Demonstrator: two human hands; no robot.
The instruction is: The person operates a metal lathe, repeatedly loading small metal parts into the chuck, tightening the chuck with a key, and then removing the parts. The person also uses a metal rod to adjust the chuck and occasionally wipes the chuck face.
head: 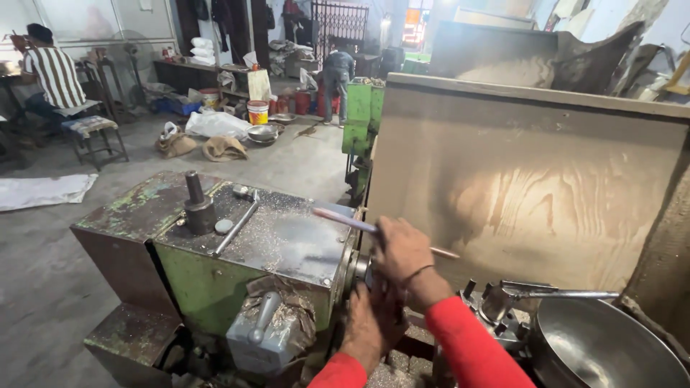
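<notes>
A thin rod (381, 231), pale pink at its far end and light along its length, lies slanted across the corner of the green machine's headstock (280, 241), its near part passing through the right hand (402, 251). That hand's fingers are curled shut around the rod, a dark band at the wrist and a red sleeve behind it. Just below, the left hand (370, 327) presses against the round metal spindle (357, 267) at the machine's end face; whether its fingers grip anything cannot be told from this angle. The headstock top is grey, worn and strewn with metal chips, with a dark upright post (197, 205) and a long metal bar (236, 228) lying on it. A shiny steel bowl (611, 352) sits at lower right beside a tool post (497, 303). A scuffed wooden board (532, 187) stands behind. Far off, a person in a striped shirt (54, 75) sits on a stool.
</notes>
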